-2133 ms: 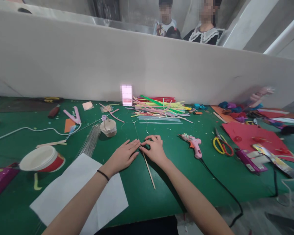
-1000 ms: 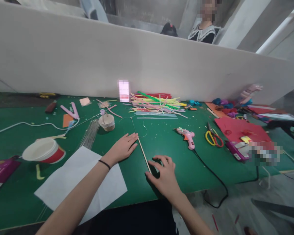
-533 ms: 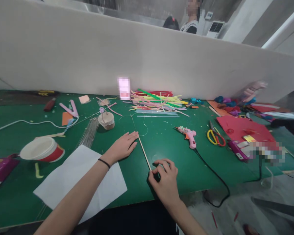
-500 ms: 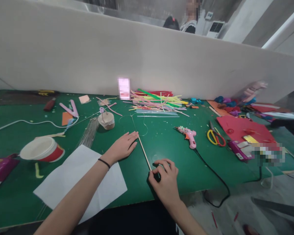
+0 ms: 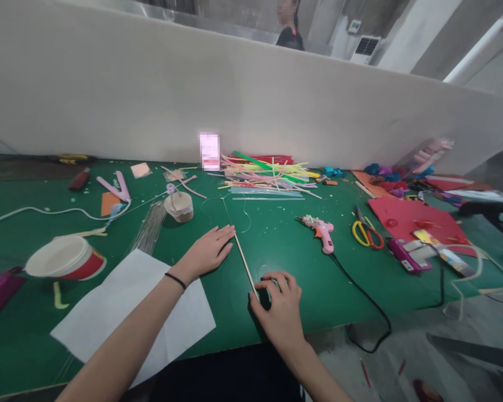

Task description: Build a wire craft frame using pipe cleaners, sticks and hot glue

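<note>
A thin pale wooden stick [image 5: 245, 260] lies on the green table, slanting toward me. My left hand [image 5: 207, 249] rests flat with fingers stretched out, its fingertips touching the stick's far end. At the near end, my right hand [image 5: 280, 298] has thumb and forefinger closed round the stick, the other fingers curled. Beyond the left fingertips a thin wire [image 5: 248, 219], bent into loops, runs on from the stick's end. Under my left forearm is a white paper sheet [image 5: 171, 329].
A pink glue gun [image 5: 323, 232] with a black cord and scissors [image 5: 368, 231] lie right. Colourful strips [image 5: 272, 170] are piled at the back, near a blurred screen [image 5: 209, 149]. A small cup [image 5: 179, 207] and a paper bowl [image 5: 84, 262] stand left. A white partition [image 5: 251, 100] rises behind.
Both hands keep almost the same pose on the stick. The whole view has shifted slightly. Behind the partition, a person has moved to the left.
</note>
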Demonstrator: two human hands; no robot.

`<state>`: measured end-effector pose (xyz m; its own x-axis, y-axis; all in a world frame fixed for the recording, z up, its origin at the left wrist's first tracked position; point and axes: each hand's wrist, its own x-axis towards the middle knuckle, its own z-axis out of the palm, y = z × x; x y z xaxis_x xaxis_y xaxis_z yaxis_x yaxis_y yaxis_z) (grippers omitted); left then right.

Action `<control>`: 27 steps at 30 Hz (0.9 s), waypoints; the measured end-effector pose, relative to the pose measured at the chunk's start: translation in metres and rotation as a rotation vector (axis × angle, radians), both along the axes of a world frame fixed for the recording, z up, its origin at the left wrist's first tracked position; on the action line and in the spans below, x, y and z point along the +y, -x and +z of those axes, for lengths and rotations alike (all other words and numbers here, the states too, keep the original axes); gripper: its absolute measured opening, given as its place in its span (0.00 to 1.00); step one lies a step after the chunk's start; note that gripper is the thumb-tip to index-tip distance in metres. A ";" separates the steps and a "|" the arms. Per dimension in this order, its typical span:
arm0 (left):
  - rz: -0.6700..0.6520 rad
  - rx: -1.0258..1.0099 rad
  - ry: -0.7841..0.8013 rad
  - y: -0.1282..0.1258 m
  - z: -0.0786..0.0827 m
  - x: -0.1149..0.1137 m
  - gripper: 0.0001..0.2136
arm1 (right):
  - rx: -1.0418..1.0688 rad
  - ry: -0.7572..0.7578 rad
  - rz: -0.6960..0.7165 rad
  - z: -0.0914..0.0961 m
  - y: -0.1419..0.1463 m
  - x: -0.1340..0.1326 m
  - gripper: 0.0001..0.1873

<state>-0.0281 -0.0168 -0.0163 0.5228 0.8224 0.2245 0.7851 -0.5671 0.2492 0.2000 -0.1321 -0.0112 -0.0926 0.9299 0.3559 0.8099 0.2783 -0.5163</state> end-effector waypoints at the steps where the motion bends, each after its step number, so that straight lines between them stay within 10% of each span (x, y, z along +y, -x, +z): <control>1: 0.000 -0.002 -0.005 0.000 0.000 0.000 0.22 | 0.000 0.008 -0.007 0.000 0.001 0.000 0.02; 18: 0.010 -0.017 0.001 0.000 -0.002 0.002 0.23 | 0.061 0.058 -0.040 0.002 0.004 0.006 0.03; 24: 0.006 -0.027 -0.008 0.002 -0.004 0.004 0.23 | -0.111 -0.088 -0.261 0.047 -0.115 0.092 0.13; 27: 0.001 -0.039 -0.018 0.002 -0.006 0.004 0.23 | -0.367 0.137 -0.534 0.062 -0.192 0.152 0.18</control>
<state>-0.0302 -0.0125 -0.0218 0.5123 0.8187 0.2594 0.7755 -0.5708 0.2699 0.3917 0.0196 0.0509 0.3012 0.9163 0.2639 0.9484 -0.2590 -0.1831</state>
